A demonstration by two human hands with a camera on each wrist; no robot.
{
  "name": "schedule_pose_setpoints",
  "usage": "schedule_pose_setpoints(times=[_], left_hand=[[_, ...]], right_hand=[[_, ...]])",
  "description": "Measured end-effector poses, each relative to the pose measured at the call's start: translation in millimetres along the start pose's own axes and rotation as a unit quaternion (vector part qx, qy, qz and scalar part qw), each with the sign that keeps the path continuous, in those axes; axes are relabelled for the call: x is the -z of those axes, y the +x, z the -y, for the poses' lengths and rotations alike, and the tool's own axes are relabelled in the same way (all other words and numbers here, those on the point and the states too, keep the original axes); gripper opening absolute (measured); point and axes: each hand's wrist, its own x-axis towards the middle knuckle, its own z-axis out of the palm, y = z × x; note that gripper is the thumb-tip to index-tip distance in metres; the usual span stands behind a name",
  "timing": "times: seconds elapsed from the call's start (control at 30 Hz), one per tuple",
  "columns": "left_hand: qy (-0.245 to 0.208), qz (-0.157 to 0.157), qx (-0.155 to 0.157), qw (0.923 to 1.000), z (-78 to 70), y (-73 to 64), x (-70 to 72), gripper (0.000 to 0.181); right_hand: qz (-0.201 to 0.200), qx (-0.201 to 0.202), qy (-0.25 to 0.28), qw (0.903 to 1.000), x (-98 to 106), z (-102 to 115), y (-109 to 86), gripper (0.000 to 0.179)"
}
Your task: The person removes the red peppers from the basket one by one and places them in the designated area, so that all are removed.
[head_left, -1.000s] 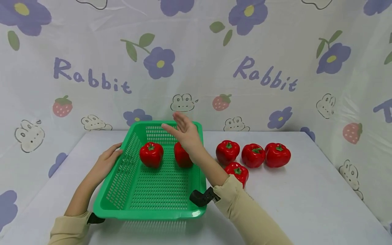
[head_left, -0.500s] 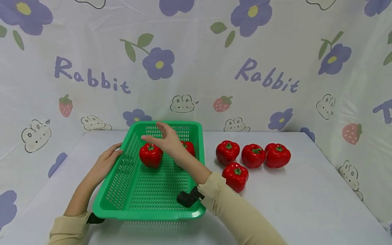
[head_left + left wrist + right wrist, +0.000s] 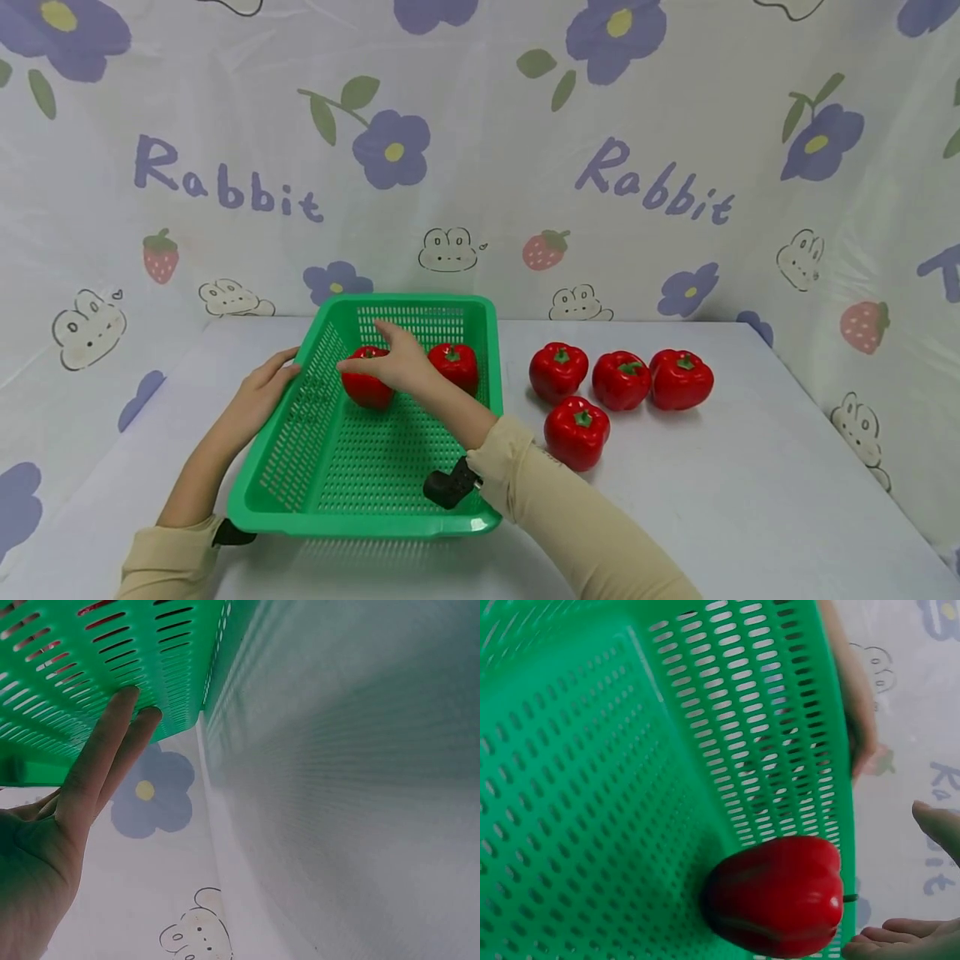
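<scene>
A green perforated plastic basket (image 3: 375, 525) holds two red bell peppers. My right hand (image 3: 399, 364) hovers over the left bell pepper (image 3: 367, 393) with thumb and fingers spread apart. In the right wrist view, the fingers (image 3: 907, 939) lie close to the stem end of that pepper, and nothing is gripped. The second bell pepper (image 3: 455, 367) sits to the right inside the basket, beyond my right wrist. My left hand (image 3: 262, 400) rests against the basket's left side. Its straight fingers touch the slotted outer wall, as the left wrist view shows.
Right of the basket, several more red bell peppers stand on the white tabletop: three in a row at the back, such as the rightmost pepper (image 3: 680, 380), and a nearer pepper (image 3: 577, 433). A printed cloth (image 3: 480, 158) hangs behind the table.
My right hand has moved left and down, from above the right pepper in the basket to the left one, uncovering the right pepper. The left hand and basket have stayed put.
</scene>
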Motion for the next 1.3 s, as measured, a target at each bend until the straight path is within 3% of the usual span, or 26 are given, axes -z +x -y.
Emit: schedule_pose_setpoints(times=[0.3, 0.93, 1.3], left_hand=[[-0.007, -0.002, -0.006, 1.0000, -0.5, 1.5, -1.0, 0.056], [0.000, 0.001, -0.006, 1.0000, 2.0, 4.0, -3.3, 0.055], [-0.006, 0.001, -0.010, 0.9999, 0.6, 2.5, -2.9, 0.056]], right_hand=[[-0.023, -0.018, -0.014, 0.9995, -6.9, -9.8, 3.7, 0.085], [-0.009, -0.021, -0.067, 0.9975, -7.5, -19.1, 3.9, 0.082], [-0.007, -0.023, -0.065, 0.9976, -4.2, -20.1, 1.8, 0.078]])
